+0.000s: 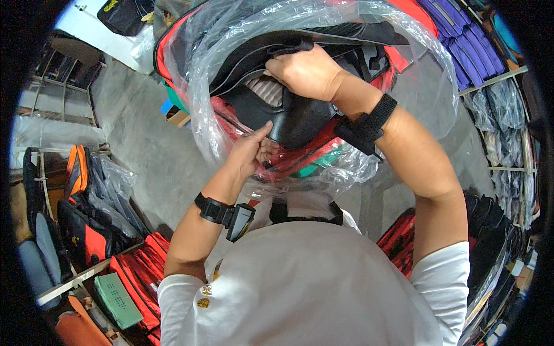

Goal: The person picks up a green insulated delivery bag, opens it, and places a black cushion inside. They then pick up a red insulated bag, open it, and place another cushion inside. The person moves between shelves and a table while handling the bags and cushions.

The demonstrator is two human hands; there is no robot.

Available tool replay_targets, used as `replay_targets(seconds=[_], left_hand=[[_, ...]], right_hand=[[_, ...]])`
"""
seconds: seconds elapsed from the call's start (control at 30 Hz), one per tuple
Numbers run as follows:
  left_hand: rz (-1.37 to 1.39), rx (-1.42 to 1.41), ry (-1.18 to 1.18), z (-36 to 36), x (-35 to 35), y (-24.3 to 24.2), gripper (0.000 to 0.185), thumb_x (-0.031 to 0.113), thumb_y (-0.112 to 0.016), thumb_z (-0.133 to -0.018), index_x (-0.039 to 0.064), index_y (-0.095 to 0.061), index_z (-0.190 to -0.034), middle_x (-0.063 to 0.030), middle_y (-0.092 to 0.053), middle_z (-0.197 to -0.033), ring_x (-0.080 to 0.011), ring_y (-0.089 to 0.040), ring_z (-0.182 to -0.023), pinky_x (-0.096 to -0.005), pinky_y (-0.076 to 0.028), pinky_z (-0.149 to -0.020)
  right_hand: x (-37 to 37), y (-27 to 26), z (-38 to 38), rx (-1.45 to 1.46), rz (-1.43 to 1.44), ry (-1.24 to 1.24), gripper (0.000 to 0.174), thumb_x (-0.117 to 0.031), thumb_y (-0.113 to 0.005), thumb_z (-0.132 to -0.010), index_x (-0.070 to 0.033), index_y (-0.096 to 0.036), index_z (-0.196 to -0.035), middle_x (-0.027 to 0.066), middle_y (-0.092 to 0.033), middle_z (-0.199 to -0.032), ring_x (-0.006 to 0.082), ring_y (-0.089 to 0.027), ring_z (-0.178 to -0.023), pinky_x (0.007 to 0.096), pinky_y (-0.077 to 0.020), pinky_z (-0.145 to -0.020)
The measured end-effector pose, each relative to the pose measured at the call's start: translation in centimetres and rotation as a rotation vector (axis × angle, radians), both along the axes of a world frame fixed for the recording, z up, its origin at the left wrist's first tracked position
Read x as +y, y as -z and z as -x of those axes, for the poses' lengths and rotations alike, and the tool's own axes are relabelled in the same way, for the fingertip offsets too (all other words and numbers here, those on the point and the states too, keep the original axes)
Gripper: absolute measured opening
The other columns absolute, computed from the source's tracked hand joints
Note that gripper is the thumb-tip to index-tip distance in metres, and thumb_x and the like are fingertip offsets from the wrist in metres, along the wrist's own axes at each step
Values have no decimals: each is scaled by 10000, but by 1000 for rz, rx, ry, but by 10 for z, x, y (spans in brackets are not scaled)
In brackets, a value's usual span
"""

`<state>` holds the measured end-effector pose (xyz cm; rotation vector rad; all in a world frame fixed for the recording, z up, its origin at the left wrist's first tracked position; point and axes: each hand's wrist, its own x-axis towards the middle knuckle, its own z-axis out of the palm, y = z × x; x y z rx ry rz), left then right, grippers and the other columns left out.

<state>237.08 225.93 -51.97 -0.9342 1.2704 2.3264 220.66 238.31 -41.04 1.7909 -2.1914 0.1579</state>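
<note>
A large red bag (281,161) with black parts stands before me, with a clear plastic cover (201,93) around it. My right hand (303,71) is closed on the edge of a black flap (246,54) over the bag's opening. Beneath it, ribbed grey padding (265,91) and smooth black material (298,119) show. My left hand (253,149) is at the near left rim, its thumb raised apart from the bent fingers. Nothing shows in its palm; the fingertips are partly hidden near the red edge. Green material (320,162) shows under the bag's near side.
Red bags (140,268) and a green box (117,300) bearing writing lie at lower left, beside a rack rail (73,283). Purple folded bags (471,56) and plastic-wrapped goods (504,108) fill shelves at right. Grey concrete floor (143,129) shows at left.
</note>
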Motion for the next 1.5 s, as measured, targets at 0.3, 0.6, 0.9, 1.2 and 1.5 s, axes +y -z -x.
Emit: replay_targets(seconds=[0.3, 0.6, 0.9, 1.2, 1.5], left_hand=[[-170, 309, -352, 55, -39, -105, 164, 130, -549, -837, -1, -517, -742, -128, -613, -708, -197, -613, -615, -195, -495, -460], [-500, 427, -449, 90, -58, -140, 224, 57, -323, -919, -145, -402, -972, -288, -543, -973, -334, -618, -831, -294, -572, -644], [-515, 337, -404, 90, -63, -147, 349, 123, -292, -933, -150, -329, -1148, -264, -519, -1075, -270, -635, -808, -278, -568, -622], [-469, 355, -313, 88, -68, -144, 236, 46, -338, -900, -149, -385, -1024, -303, -538, -1020, -290, -632, -812, -280, -569, -657], [-491, 441, -201, 93, -81, -151, 189, 25, -352, -892, -131, -447, -942, -319, -549, -998, -291, -632, -828, -284, -562, -692]], right_hand=[[23, -26, 10, -144, 237, 16, 185, -223, -486, -821, -103, -606, -894, 100, -631, -815, 278, -617, -773, 388, -492, -641], [98, -3, -33, -252, 570, 48, 140, 18, -582, -720, -13, -596, -856, 105, -582, -817, 254, -559, -729, 315, -449, -682], [32, 123, -37, -2203, 677, 586, 467, -277, -614, -824, 54, -474, -1122, 144, -557, -973, 235, -602, -817, 327, -514, -711], [1, 92, -18, -2193, 776, 646, 552, -312, -694, -735, 93, -479, -1043, 180, -591, -809, 241, -615, -586, 317, -526, -500], [-7, 43, -8, -2181, 751, 630, 393, -300, -638, -786, 26, -527, -977, 145, -616, -766, 225, -624, -610, 265, -440, -485]])
